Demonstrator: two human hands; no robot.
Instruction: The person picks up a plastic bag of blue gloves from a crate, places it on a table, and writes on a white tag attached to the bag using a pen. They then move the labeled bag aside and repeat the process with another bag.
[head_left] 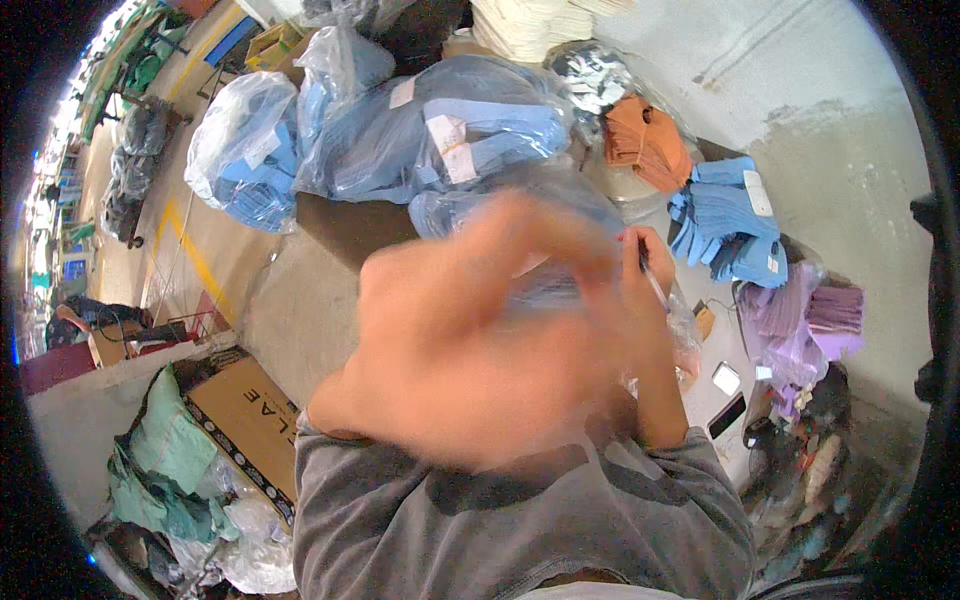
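My left hand (470, 340) is raised close to the camera. It is large and smeared by motion, so its fingers cannot be made out, and it covers much of the work in front of me. To its right my right hand (650, 270) is closed, with a thin, pale, pen-like stick (656, 284) showing between the fingers. Between and behind the hands shows a stack of blue pieces (545, 287) in clear plastic, partly hidden. Just beyond lie large plastic bags of blue cut pieces (370, 150) with white paper labels.
Orange pieces (645, 143), a blue bundle (725, 215) and purple pieces (785, 310) lie to the right. A phone (727, 415) and a small white box (726, 378) rest on the pale tabletop. At lower left stand a cardboard box (245, 425) and green sacking (170, 430).
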